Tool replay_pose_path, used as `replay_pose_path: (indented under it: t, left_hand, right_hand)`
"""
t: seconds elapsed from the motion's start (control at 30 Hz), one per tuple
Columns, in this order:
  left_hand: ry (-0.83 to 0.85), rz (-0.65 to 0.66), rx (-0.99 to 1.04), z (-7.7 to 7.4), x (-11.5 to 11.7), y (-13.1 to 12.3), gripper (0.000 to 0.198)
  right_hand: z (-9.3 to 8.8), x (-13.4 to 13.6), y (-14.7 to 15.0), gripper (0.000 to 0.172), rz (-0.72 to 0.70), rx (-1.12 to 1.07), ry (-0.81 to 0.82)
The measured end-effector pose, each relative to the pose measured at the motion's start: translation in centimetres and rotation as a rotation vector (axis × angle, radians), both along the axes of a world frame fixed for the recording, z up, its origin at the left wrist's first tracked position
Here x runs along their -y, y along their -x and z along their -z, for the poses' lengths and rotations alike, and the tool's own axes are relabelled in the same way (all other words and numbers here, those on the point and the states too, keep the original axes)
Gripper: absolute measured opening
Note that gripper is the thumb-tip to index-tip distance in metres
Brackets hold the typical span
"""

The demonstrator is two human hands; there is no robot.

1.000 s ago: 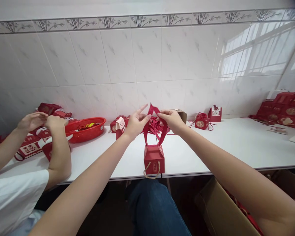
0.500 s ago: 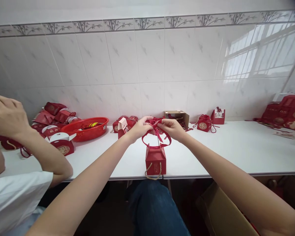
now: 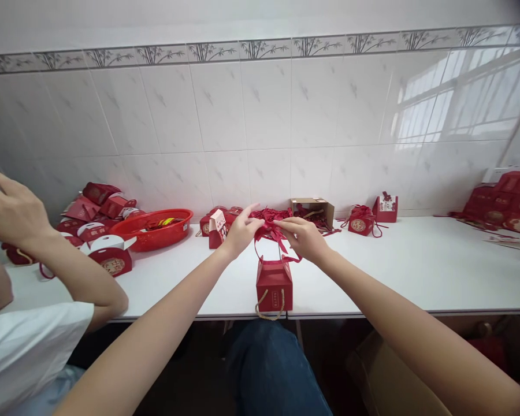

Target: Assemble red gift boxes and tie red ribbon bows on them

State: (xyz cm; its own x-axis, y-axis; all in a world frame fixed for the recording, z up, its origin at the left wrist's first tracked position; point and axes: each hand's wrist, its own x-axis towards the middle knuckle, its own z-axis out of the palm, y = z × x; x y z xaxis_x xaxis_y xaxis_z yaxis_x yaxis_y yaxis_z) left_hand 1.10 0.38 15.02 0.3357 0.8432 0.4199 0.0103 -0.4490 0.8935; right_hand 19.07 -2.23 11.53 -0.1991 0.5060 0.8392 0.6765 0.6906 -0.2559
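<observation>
Standing upright at the bench's [image 3: 398, 271] near edge, your red box [image 3: 274, 286] sits below and nearer you than both hands. The red ribbon [image 3: 293, 259] at its top, peaked a second ago, now droops in a low loop, suggesting its strands are being drawn together. Your left hand [image 3: 241, 232] and right hand [image 3: 305, 237] pinch it narrowly, before a ribbon heap [image 3: 272, 214].

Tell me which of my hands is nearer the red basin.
Left. Your left hand is right of the basin, past a small box; your right hand is farther right, beyond your left.
</observation>
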Motion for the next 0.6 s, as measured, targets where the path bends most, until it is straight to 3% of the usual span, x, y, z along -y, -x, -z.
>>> replay_pose_path:
  t: [0.13, 0.23, 0.33, 0.47, 0.6]
  left_hand:
    - [-0.391, -0.338, -0.191, 0.6, 0.0, 0.9, 0.049]
    - [-0.384, -0.546, -0.352, 1.1, -0.9, 3.2, 0.039]
    - [-0.326, -0.579, -0.437, 2.7, -1.7, 6.6, 0.03]
    - [-0.156, -0.603, -0.533, 6.8, -2.3, 11.2, 0.019]
    - [0.012, -0.54, -0.557, 10.6, -2.9, 13.0, 0.013]
  right_hand:
    - [0.6, 0.3, -0.4, 0.026, 0.11, -0.261, 0.075]
    - [1.4, 1.0, -2.4, 0.028, 0.23, -0.333, 0.146]
    - [2.8, 2.0, -5.7, 0.025, 0.324, -0.372, 0.302]
    - [5.6, 3.3, -10.3, 0.023, 0.395, -0.378, 0.588]
    - [8.2, 3.7, -12.1, 0.019, 0.417, -0.329, 0.76]
